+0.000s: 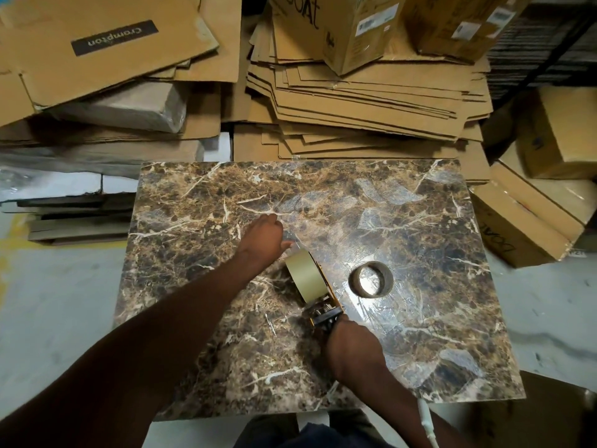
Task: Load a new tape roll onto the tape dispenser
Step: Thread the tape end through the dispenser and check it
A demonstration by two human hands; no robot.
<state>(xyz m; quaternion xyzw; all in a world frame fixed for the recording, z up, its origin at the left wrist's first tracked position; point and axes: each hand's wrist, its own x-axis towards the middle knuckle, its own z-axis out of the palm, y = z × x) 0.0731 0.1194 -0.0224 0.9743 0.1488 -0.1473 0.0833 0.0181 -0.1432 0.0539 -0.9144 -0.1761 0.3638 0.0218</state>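
Observation:
A tan tape roll [305,275] sits on the tape dispenser [326,310], which lies on the brown marbled table [193,253]. My right hand [353,349] grips the dispenser's black handle at its near end. My left hand [266,239] is just beyond the roll, fingers pinched on the clear tape end [290,238] drawn off it. An empty cardboard core [371,279] lies flat on the table to the right of the dispenser.
Flattened cardboard sheets [355,101] are stacked behind the table. Closed cartons [529,221] crowd its right edge. Strips of clear tape [384,192] stick to the tabletop at the far right. Grey floor shows on the left.

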